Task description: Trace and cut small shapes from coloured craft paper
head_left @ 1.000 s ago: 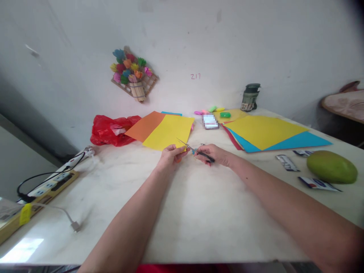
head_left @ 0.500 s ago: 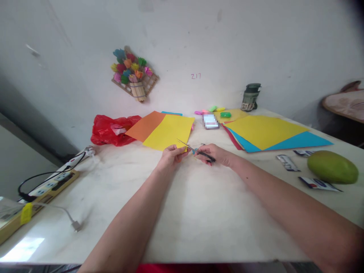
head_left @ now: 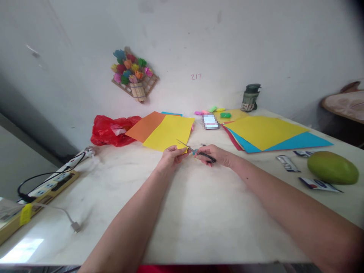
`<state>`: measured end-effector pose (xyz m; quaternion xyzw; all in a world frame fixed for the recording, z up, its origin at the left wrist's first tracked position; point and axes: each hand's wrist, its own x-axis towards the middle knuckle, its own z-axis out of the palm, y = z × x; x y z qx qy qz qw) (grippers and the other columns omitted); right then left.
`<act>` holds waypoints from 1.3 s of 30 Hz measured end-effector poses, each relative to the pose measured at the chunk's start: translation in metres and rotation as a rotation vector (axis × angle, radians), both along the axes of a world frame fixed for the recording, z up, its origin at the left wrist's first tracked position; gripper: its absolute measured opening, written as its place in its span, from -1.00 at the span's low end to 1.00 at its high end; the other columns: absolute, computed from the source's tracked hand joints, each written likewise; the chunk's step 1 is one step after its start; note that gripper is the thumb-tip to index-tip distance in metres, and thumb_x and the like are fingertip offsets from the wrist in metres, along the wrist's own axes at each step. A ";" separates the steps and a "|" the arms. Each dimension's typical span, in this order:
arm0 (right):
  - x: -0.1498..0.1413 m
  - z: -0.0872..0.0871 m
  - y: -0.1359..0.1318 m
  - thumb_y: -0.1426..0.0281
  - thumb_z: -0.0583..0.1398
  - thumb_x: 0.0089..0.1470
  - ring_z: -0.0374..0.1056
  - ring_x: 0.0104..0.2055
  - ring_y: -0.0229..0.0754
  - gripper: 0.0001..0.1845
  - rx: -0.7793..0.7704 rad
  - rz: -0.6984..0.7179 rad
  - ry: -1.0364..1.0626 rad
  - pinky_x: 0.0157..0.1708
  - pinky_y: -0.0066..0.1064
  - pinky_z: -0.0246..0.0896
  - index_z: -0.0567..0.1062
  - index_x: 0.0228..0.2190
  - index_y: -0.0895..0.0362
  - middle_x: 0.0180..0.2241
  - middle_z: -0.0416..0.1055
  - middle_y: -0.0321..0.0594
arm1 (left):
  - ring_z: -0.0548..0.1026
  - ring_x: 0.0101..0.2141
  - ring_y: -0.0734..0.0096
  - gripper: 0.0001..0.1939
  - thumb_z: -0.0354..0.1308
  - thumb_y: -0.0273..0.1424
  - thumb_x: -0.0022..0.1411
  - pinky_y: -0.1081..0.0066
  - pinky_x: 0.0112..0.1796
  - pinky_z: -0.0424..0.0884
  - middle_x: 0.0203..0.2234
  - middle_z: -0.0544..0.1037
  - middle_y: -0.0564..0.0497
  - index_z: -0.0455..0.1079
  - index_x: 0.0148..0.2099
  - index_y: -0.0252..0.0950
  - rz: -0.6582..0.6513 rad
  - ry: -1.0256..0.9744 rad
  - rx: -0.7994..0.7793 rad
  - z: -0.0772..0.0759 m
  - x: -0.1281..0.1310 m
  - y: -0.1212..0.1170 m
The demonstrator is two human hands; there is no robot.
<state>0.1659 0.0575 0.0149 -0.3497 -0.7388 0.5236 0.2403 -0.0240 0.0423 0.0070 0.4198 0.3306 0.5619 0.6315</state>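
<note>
In the middle of the head view, my right hand [head_left: 213, 154] is closed around the black handles of a pair of scissors [head_left: 207, 156]. The blades point up and left, over the fingertips of my left hand [head_left: 171, 154]. Between thumb and fingers, my left hand pinches a small piece of yellow paper [head_left: 184, 150], mostly covered by the fingers. A small blue bit [head_left: 194, 151] shows beside the scissors; its kind is unclear. Just beyond my left hand lie a yellow sheet [head_left: 172, 131] and an orange sheet [head_left: 148, 126].
Behind stand a phone [head_left: 210, 121], clay-like coloured packets [head_left: 225, 115] and a dark bottle [head_left: 250, 98]. Coloured sheets [head_left: 267, 129], small sachets [head_left: 287, 163] and a green mango-like fruit [head_left: 332, 167] lie right. A red plastic bag [head_left: 113, 131] and a power strip [head_left: 54, 185] are left.
Hardly anything differs. The scissors and both hands have shifted only very slightly; both grips are the same.
</note>
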 end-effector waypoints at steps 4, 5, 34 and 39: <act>0.001 0.000 0.000 0.14 0.15 -0.16 0.09 -0.74 -0.44 -0.60 -0.004 0.008 0.009 -0.76 -0.57 -0.03 0.37 -0.38 0.22 -0.71 0.20 -0.42 | 0.50 -0.33 0.35 -0.76 0.30 -0.48 -0.22 0.53 -0.37 0.38 -0.44 0.51 -0.04 0.24 -0.57 -0.38 -0.007 0.008 0.011 -0.001 -0.001 0.001; 0.001 -0.001 0.001 0.14 0.15 -0.16 0.09 -0.74 -0.44 -0.61 -0.005 0.012 0.016 -0.76 -0.57 -0.03 0.37 -0.38 0.22 -0.71 0.19 -0.42 | 0.49 -0.33 0.34 -0.75 0.31 -0.48 -0.22 0.52 -0.36 0.38 -0.44 0.51 -0.04 0.24 -0.58 -0.38 -0.010 0.006 0.013 -0.002 -0.001 0.001; 0.000 -0.004 0.002 0.17 0.15 -0.16 0.10 -0.71 -0.42 -0.63 -0.057 0.039 0.087 -0.75 -0.56 0.00 0.38 -0.36 0.20 -0.71 0.13 -0.45 | 0.50 -0.34 0.35 -0.75 0.29 -0.49 -0.20 0.56 -0.41 0.37 -0.46 0.51 -0.04 0.21 -0.60 -0.39 -0.025 -0.007 0.053 -0.001 -0.003 0.002; 0.000 -0.004 0.004 0.18 0.15 -0.15 0.10 -0.71 -0.42 -0.63 -0.049 0.053 0.092 -0.74 -0.56 0.01 0.38 -0.35 0.20 -0.71 0.16 -0.44 | 0.50 -0.33 0.34 -0.75 0.29 -0.49 -0.20 0.56 -0.41 0.37 -0.46 0.51 -0.05 0.22 -0.59 -0.39 -0.026 0.001 0.048 -0.001 -0.003 0.001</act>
